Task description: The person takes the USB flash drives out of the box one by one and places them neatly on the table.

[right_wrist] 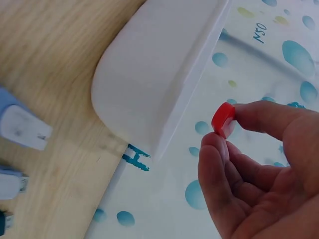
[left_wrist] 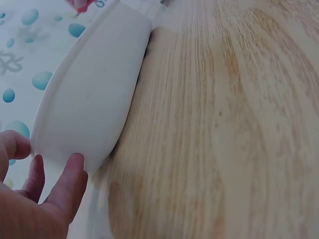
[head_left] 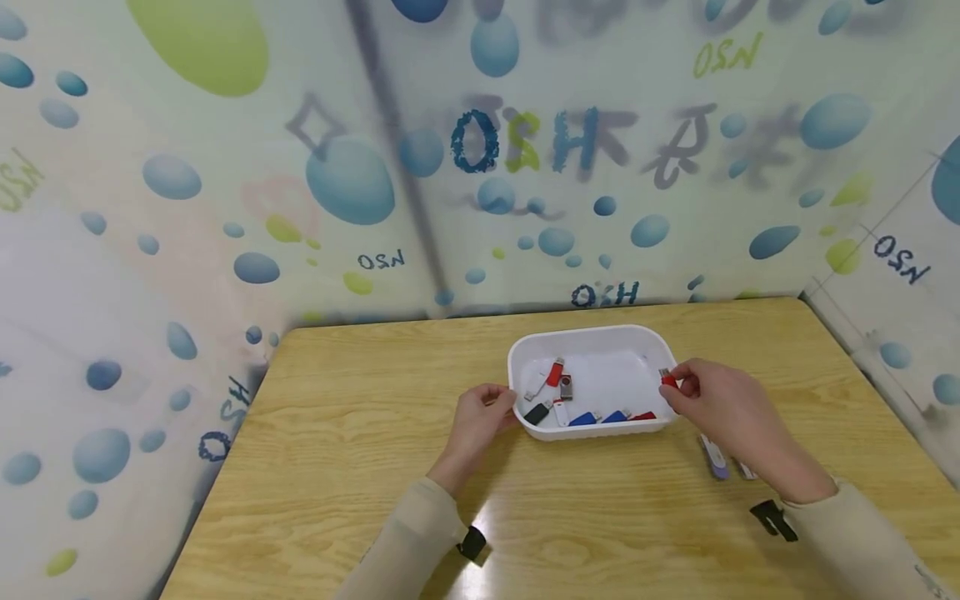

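Observation:
A white plastic tray (head_left: 592,337) sits on the wooden table, holding several USB flash drives in red, blue, black, white and brown. My left hand (head_left: 480,417) grips the tray's left end; in the left wrist view its fingertips (left_wrist: 76,162) meet the outer wall and rim. Above the tray's right rim, my right hand (head_left: 723,408) pinches a red USB flash drive (head_left: 668,379) between thumb and finger, its metal plug pointing up toward the tray. In the right wrist view the red flash drive (right_wrist: 224,120) stands apart from the tray wall.
More flash drives lie on the table right of the tray, partly under my right forearm; a purple-and-white one (head_left: 714,458) is among them. The right wrist view shows several flash drives at its left edge. A patterned cloth wall (head_left: 420,250) rises behind the table.

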